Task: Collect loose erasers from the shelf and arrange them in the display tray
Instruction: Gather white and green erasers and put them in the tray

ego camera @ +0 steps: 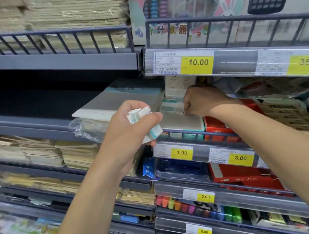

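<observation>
Head view, shop shelving. My left hand (131, 125) grips a bunch of erasers (144, 121), white with teal sleeves; fingers curled round them, thumb across the front. I count at least four, the exact number unclear through blur. My right hand (201, 100) reaches into the shelf (200, 133) above the 1.00 price tag (182, 153), fingers curled and pinching something small at the white display tray (183, 123); I cannot tell what. Seven yellow price tags visible.
</observation>
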Demonstrator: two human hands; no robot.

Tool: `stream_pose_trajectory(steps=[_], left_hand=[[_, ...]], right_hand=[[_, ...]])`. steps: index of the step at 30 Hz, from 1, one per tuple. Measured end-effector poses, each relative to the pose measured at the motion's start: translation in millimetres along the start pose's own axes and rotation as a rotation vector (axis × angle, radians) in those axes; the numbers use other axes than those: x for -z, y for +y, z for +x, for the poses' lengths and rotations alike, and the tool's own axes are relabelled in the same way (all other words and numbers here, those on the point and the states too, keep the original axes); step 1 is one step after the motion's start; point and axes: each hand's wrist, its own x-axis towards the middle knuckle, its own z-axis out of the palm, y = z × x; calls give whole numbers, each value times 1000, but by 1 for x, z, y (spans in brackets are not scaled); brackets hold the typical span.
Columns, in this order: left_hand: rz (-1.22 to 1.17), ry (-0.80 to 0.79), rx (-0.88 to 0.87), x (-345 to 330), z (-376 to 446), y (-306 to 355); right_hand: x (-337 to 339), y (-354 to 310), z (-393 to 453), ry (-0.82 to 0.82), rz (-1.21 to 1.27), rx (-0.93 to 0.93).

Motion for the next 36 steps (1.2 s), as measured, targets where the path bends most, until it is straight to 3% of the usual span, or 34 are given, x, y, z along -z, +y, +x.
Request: stream_pose_trajectory(steps=[4, 7, 10, 12, 18, 25, 32, 36], left_hand=[[-30, 9, 7, -2, 1, 0], [-53, 20, 16, -3, 1, 1], [-73, 37, 9, -6, 2, 0], [-90, 41, -4, -8, 2, -1], [-111, 44, -27, -12, 0, 0], [-83, 42, -70, -8, 1, 0], [-41, 29, -68, -8, 1, -1], [-22, 133, -73, -3, 1, -2]], right_hand=[[7, 2, -6, -59, 6, 16], [13, -3, -17, 25, 65, 22], [15, -18, -46, 115, 561, 141], [14, -28, -66, 29, 922, 285], [0, -42, -81, -66, 1206, 389], [6, -37, -83, -34, 1305, 345], [20, -32, -84, -58, 1036, 517], [19, -24, -71, 25, 1082, 308]])
